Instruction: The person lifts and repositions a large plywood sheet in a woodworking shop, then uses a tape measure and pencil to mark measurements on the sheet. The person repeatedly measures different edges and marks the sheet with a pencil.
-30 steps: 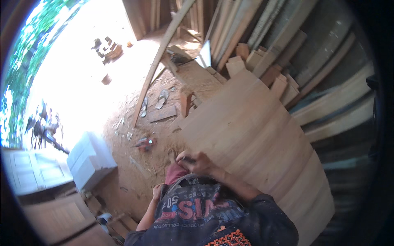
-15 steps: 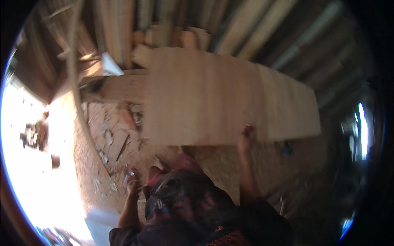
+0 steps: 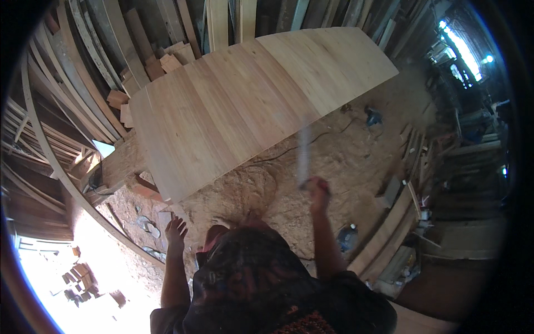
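Right hand (image 3: 318, 192) cleared the panel (image 3: 239, 100), holding a strip (image 3: 303, 153).

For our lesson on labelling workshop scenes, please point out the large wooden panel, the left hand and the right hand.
Large wooden panel (image 3: 258, 106): head view, middle of its flat face.
Left hand (image 3: 176, 229): head view, middle of the hand.
Right hand (image 3: 319, 193): head view, middle of the hand.

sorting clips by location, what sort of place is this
Probably a woodworking shop: a broad wood panel, many planks standing beyond it, and what looks like sawdust underfoot.
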A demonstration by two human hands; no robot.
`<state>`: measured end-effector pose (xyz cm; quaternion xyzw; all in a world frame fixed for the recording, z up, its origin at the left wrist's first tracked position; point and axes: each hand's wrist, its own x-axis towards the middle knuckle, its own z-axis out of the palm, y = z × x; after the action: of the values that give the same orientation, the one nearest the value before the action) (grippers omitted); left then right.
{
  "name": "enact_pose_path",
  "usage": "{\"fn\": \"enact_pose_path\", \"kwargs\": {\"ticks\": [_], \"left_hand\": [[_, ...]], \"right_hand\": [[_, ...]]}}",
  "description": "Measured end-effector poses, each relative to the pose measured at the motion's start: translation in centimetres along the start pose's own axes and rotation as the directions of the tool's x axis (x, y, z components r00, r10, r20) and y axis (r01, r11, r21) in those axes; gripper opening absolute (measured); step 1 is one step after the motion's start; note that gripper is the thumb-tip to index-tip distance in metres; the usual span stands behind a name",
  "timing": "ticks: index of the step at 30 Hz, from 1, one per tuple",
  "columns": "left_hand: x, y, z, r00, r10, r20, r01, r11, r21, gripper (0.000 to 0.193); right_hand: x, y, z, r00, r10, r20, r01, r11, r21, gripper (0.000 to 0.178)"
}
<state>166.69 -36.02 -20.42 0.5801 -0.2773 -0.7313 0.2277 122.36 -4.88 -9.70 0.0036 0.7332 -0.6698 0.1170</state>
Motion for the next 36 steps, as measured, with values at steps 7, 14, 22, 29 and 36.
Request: {"fn": "enact_pose_path", "kwargs": {"ticks": [7,14,22,29,36], "left_hand": [[0.8,1.3,-0.5,0.972,0.223,0.074,-0.222,0.975,-0.017,0.051],[12.4,5.1,1.2,0.913,0.371,-0.173,-0.367,0.929,0.053,0.06],[12.2,7.8,4.3,0.825,0.563,0.052,-0.509,0.698,0.503,0.048],[9.0,10.6,6.1,0.792,0.582,0.188,-0.564,0.578,0.589,0.043],[9.5,13.4,5.1,0.774,0.557,0.302,-0.61,0.529,0.589,0.041]], "right_hand": [[3.5,3.9,-16.0,0.812,0.041,-0.582,0.137,0.956,0.259,0.009],[-12.9,15.6,-14.2,0.908,0.202,-0.368,-0.249,0.965,-0.086,0.017],[-36.7,34.3,-11.0,0.918,0.378,-0.121,-0.372,0.713,-0.594,0.044],[-35.3,31.0,-8.7,0.872,0.456,-0.18,-0.403,0.46,-0.791,0.049],[-29.2,24.0,-2.9,0.855,0.486,-0.181,-0.445,0.509,-0.737,0.056]]}}
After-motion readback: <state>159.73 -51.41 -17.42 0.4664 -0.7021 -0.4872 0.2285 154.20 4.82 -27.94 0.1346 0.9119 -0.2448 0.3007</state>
